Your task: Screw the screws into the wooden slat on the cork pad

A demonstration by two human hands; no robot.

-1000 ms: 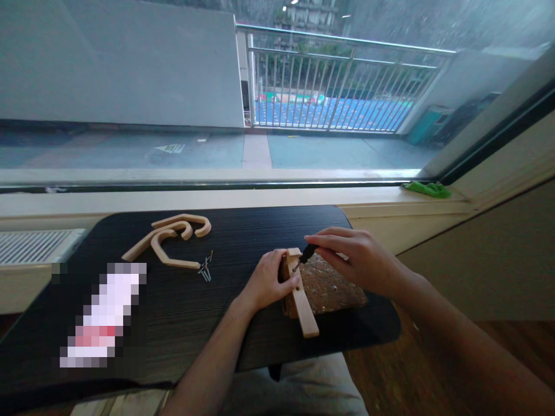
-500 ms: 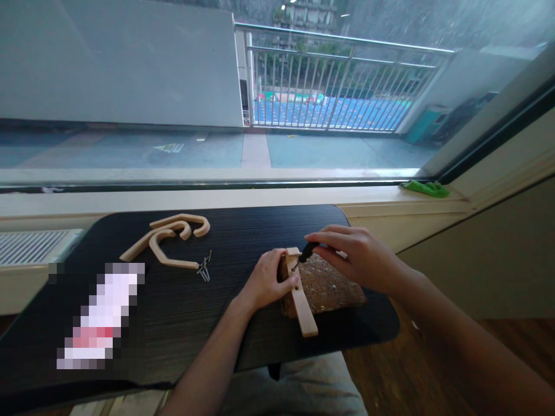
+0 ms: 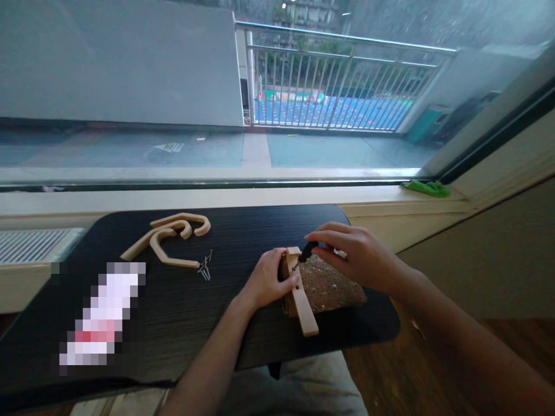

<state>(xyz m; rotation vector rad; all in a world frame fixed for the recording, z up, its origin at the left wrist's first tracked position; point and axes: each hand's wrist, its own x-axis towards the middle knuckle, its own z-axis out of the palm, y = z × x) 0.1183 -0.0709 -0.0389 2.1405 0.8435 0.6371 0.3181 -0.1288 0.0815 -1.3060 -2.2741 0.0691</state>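
A light wooden hook [image 3: 306, 312] lies across a brown block with a pitted, hole-dotted top [image 3: 333, 286]. My left hand [image 3: 271, 274] is closed around the hook's upper part, the thumb pressed on its face and the fingers at the far side. In my right hand [image 3: 347, 248] is a screwdriver [image 3: 309, 251] with a black handle, gripped between thumb and fingers. The screwdriver slants down to the left, its tip at the hook just above my left thumb. A small dark hole shows in the hook below that thumb. Whether a screw sits under the tip I cannot tell.
Several loose screws [image 3: 205, 268] lie on the black table [image 3: 234, 231], left of my hands. More wooden hooks [image 3: 173, 261] rest beside them. A blurred-out pale item [image 3: 102, 312] is at the left. On the windowsill [image 3: 373, 195] lies a green cloth [image 3: 427, 188].
My right hand and the screwdriver have shifted very slightly. The hook, the brown block and my left hand keep their places.
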